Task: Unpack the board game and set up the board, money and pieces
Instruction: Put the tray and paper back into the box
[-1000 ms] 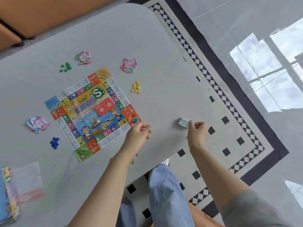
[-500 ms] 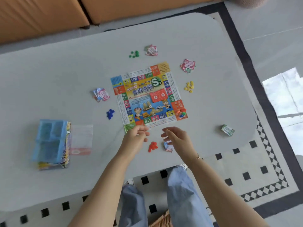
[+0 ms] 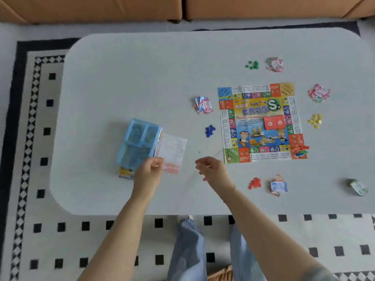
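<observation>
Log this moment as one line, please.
left hand at leaflet | right hand free, fingers loosely curled | board laid out

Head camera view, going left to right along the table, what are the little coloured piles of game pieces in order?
Blue pieces → green pieces and red pieces, at about the same position across, green far, red near → yellow pieces.
</observation>
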Available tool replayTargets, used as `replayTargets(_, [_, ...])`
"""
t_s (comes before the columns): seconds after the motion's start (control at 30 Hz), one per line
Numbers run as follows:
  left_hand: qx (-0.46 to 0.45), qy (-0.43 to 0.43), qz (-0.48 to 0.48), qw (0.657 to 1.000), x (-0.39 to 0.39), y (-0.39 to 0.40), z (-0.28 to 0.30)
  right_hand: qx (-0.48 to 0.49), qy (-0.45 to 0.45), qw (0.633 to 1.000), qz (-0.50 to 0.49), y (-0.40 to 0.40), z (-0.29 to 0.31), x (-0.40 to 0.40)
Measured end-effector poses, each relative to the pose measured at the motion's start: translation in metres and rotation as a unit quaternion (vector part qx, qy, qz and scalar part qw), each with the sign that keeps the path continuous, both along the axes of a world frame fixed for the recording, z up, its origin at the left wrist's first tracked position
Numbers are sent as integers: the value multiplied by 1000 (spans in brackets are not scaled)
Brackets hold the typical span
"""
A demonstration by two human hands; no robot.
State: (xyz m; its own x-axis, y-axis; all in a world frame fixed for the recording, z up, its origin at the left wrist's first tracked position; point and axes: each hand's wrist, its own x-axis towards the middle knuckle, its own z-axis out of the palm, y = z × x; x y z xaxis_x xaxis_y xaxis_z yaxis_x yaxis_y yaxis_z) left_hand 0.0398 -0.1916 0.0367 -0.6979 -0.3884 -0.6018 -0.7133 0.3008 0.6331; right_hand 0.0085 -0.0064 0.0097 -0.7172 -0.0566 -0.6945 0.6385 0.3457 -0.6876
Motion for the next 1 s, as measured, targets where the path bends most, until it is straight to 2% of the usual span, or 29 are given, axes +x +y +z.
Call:
replayTargets(0.1, [-81, 25, 20, 996, -4, -42, -16, 93, 37, 993, 62, -39, -23, -9])
replayTargets(0.2, [-155, 52, 40, 986, -16, -69, -36, 221, 122, 952, 174, -64, -48, -30])
replayTargets(0.33, [-236, -9, 25, 971, -30, -94, -56, 299, 156, 910, 242, -90, -65, -57])
replayTargets(0.4, [-213, -40, 20, 976, -31, -105, -67, 322, 149, 898, 259, -96, -71, -61])
replayTargets(0.53, [-134, -33, 3, 990, -19, -108, -81, 324, 114, 910, 233, -90, -74, -59])
replayTargets(0.6, [-142, -24, -6, 990, -11, -101, -82, 289, 117, 928, 205, -84, -73, -53])
replayTargets(0.67, [-149, -21, -1, 989, -5, -92, -81, 191, 109, 970, 104, -77, -68, -43])
replayTargets(0.73, [-151, -15, 6, 988, 1, -84, -81, 77, 78, 994, -21, -69, -53, -33])
replayTargets(0.87, [-124, 32, 14, 992, 13, -73, -81, -68, 87, 981, -159, -55, -6, -23])
replayTargets(0.93, [-129, 40, 19, 991, 17, -70, -79, -112, 112, 969, -190, -50, 9, -25])
replayTargets(1.0, [-153, 47, 29, 987, 20, -68, -75, -132, 104, 969, -179, -54, 10, -30])
